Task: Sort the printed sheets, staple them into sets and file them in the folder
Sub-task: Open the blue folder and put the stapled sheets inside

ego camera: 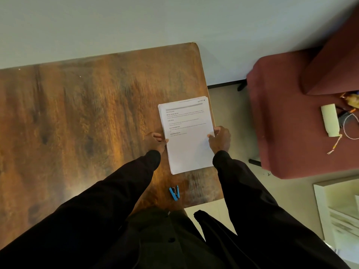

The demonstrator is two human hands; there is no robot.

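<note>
The stack of printed sheets [187, 133] is white and slightly fanned at its far corner. Its top page carries a grey bar and short blocks of black text. It sits by the right edge of the table [77, 113]. My left hand [155, 141] pinches its left side with curled fingers. My right hand [220, 140] clamps its right side, thumb on top. A blue stapler [174, 193] lies by the table's near edge.
</note>
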